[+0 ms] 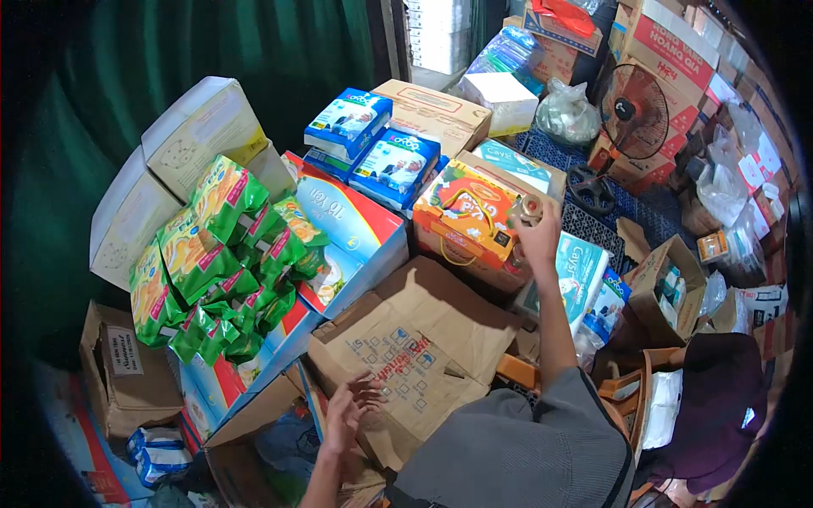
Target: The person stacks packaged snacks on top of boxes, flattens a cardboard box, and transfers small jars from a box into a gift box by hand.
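Note:
My right hand (539, 233) is closed around a small clear jar (530, 208) with a brownish top, held at the right end of an orange gift box (466, 207) with a yellow handle. Whether the jar touches the box, I cannot tell. Fingers apart and holding nothing, my left hand (349, 413) hovers over a flattened brown cardboard piece (406, 339) with printed marks. Left of the cardboard, green snack bags (224, 262) are heaped on red and blue cartons (360, 233).
Blue diaper packs (394, 168) and a brown carton (432, 114) stand behind. Teal-and-white packs (576, 275) lie right of my right arm. A fan (633, 110) stands at back right, with an orange chair (635, 398) at front right and an open carton (669, 288) beyond it.

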A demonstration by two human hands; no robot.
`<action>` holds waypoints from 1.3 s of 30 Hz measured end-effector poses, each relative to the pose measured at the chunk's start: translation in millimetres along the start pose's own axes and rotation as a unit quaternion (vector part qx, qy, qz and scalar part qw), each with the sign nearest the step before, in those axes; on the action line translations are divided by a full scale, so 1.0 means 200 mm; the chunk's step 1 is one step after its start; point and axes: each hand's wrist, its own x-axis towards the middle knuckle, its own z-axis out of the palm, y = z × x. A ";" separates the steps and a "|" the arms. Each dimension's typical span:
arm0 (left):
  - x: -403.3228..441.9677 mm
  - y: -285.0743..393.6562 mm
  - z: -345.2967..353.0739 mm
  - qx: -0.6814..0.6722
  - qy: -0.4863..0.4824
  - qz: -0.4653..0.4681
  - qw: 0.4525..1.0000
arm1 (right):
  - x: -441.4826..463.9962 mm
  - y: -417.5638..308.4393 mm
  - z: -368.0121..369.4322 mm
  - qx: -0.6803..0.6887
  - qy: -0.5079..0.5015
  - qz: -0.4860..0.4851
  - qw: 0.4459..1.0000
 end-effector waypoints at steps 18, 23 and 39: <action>0.03 -0.08 -0.05 0.147 0.175 0.127 0.965 | 0.08 0.29 0.18 -0.045 -0.022 -0.156 0.986; -0.08 0.22 -0.36 0.207 0.423 0.301 0.829 | -0.17 -0.11 0.14 0.012 0.035 -0.116 0.993; -0.31 -0.41 -1.10 0.667 0.190 -0.121 0.711 | -1.47 -1.07 -0.02 0.334 -0.639 -0.315 0.616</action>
